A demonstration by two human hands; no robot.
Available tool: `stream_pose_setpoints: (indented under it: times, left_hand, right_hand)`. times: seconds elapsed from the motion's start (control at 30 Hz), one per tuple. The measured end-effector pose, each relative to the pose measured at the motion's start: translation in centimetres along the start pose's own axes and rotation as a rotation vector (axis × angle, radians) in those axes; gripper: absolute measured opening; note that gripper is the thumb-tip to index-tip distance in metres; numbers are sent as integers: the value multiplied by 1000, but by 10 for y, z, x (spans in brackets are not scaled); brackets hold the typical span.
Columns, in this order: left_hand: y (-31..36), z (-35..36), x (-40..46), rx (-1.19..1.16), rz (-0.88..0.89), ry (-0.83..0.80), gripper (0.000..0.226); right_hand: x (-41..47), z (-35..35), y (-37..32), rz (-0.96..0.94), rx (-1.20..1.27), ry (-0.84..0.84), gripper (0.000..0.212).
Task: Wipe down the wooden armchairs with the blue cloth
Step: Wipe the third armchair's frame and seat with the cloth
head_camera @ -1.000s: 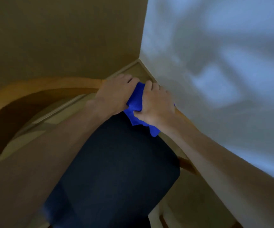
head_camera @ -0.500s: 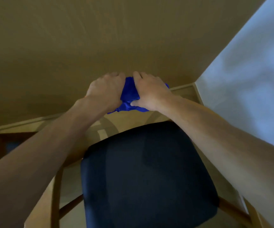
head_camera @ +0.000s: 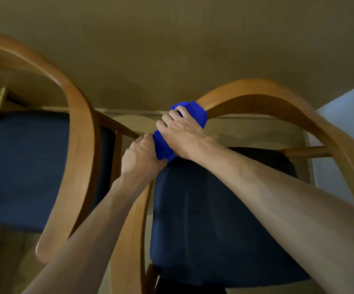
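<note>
Gripping the blue cloth (head_camera: 190,115) around one wooden armchair's curved rail (head_camera: 256,92), both hands, right hand (head_camera: 184,136) and left hand (head_camera: 140,158), wipe; the neighbouring armchair (head_camera: 80,132) apparently awaits.

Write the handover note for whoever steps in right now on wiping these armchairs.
Right hand: lies over the blue cloth, fingers curled on it, pressing it to the curved wooden rail of the right armchair.
Left hand: grips the cloth's lower end, on the same rail just below.
Cloth: wrapped round the rail at the left of the backrest curve, above the dark blue seat.
Done: cannot tell from this view; wiping is under way on this rail.
Left: probably the rest of this rail, its crossbars, and the left armchair.
</note>
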State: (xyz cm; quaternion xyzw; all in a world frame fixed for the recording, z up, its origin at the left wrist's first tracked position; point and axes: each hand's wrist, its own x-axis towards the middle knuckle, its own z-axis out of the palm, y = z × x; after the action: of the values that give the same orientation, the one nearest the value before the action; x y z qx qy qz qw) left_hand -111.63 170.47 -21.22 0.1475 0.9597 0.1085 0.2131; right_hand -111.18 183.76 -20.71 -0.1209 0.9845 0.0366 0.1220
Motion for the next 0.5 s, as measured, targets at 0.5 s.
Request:
stream_pose_setpoints:
  times: [0.5]
  left_hand:
    - [-72, 31, -166, -300, -248, 129, 70]
  right_hand:
    - [-60, 14, -131, -379, -55, -53, 83]
